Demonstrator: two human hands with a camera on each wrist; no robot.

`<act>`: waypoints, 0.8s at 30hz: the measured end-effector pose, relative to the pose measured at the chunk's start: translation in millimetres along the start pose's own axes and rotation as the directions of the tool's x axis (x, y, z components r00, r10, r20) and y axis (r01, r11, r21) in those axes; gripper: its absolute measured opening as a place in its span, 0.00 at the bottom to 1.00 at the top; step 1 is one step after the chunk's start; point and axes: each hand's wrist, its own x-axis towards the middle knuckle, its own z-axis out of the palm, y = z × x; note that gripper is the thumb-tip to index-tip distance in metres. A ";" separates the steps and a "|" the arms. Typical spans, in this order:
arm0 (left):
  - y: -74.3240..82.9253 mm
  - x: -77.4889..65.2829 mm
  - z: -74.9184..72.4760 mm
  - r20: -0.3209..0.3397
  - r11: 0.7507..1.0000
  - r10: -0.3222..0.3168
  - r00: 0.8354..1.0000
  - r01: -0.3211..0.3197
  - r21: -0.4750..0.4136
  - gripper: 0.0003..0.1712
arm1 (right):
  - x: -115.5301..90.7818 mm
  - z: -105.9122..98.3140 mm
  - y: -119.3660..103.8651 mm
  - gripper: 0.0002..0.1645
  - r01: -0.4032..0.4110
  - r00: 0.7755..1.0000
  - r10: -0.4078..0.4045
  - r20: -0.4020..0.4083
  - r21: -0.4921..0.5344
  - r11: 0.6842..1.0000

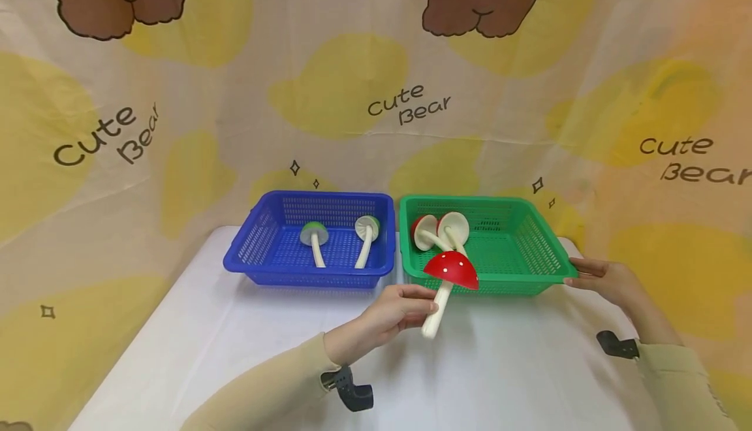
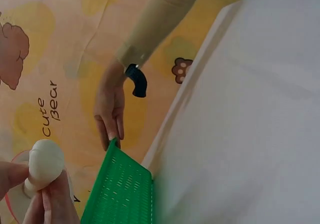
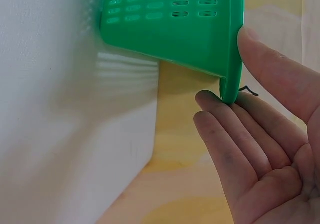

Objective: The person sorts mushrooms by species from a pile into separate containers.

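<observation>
In the head view my left hand (image 1: 395, 317) pinches the white stem of a toy mushroom (image 1: 451, 270) with a white-dotted red cap. The cap is up and the stem leans down to the left, in front of the green basket (image 1: 499, 279). The left wrist view shows the stem's rounded end (image 2: 46, 160) between thumb and fingers. My right hand (image 1: 608, 281) grips the right front corner of the green basket's rim, thumb on one side and fingers beneath, as the right wrist view shows. Two red-capped mushrooms (image 1: 454, 227) lie inside that basket, at its left.
Left of the green basket stands a blue basket (image 1: 308, 278) holding two green-capped mushrooms (image 1: 314, 233). Both baskets are on a white table (image 1: 511, 366), near its back edge. A patterned cloth (image 1: 329, 91) hangs behind.
</observation>
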 end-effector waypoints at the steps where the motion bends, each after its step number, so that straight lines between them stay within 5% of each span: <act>1: 2.7 5.0 1.4 -0.014 1.000 -0.002 1.000 0.002 -0.011 0.18 | 0.0 0.0 0.0 0.49 -0.002 1.000 0.002 0.000 0.003 1.000; 17: 56.1 87.7 29.0 -0.123 0.993 0.026 0.992 -0.039 -0.107 0.15 | 3.3 1.4 5.0 0.49 0.007 1.000 -0.007 -0.009 -0.012 1.000; 24: 69.7 113.6 36.7 -0.132 0.992 0.047 0.990 -0.061 -0.106 0.13 | 3.3 0.2 5.7 0.49 0.015 1.000 -0.015 -0.015 -0.019 1.000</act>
